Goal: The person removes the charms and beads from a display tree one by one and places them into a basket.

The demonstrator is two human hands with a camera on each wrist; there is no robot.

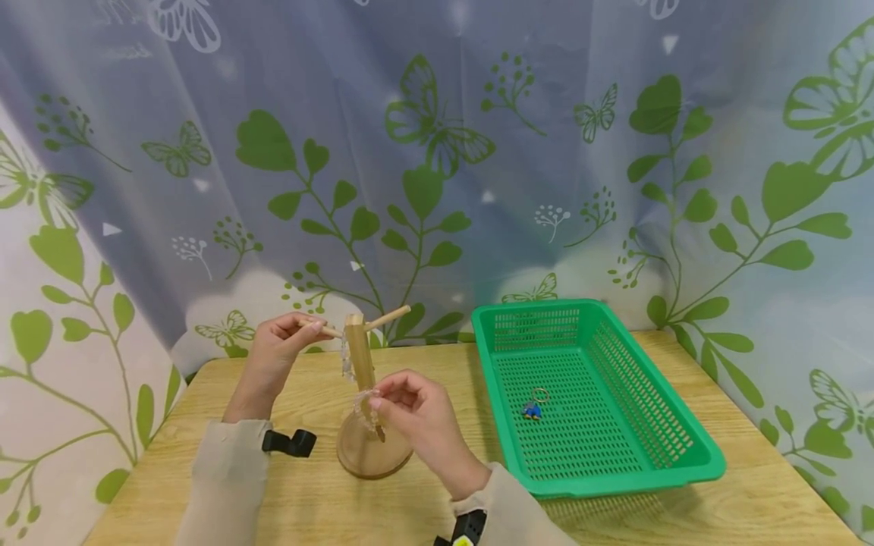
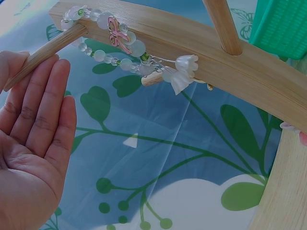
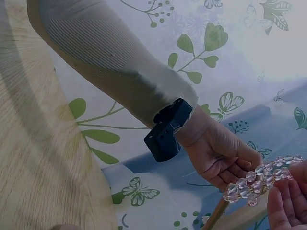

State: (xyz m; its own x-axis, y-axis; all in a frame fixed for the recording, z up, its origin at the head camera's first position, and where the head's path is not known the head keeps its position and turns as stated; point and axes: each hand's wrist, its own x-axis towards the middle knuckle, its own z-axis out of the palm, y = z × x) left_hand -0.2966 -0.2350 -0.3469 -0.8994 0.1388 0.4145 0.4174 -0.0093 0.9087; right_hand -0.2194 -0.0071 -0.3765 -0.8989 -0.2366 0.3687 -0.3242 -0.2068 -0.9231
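Both hands at work, well apart, w/ a wooden stand [image 1: 359, 360] btwn them on the surface [image 1: 321, 512]. L hand [image 1: 276, 350], at approx. 9 o'clock from the post, is raised w/ forearm near upright; thumb and fingers pinch the outer end of a peg [image 1: 331, 331], palm showing to the L wrist cam. R hand [image 1: 422, 409], at approx. 4 o'clock, reaches in from the lower R, forearm slanting toward 10 o'clock; thumb and forefinger pinch a clear pink beaded bracelet [image 1: 365, 413], which hangs in front of the post's lower part, at 6 o'clock. Rest of R fingers curl in.

A 2nd bracelet [image 2: 126, 36], pale beads w/ pink bow and white flower, hangs from the L peg, close by the post. Another peg [image 1: 389, 318] juts toward 2 o'clock. At 3 o'clock: green basket [image 1: 628, 484] w/ a blue keyring charm [image 1: 532, 410] in it, at approx. 9 o'clock of its floor. Backdrop: leaf-and-butterfly curtain [image 1: 464, 250].
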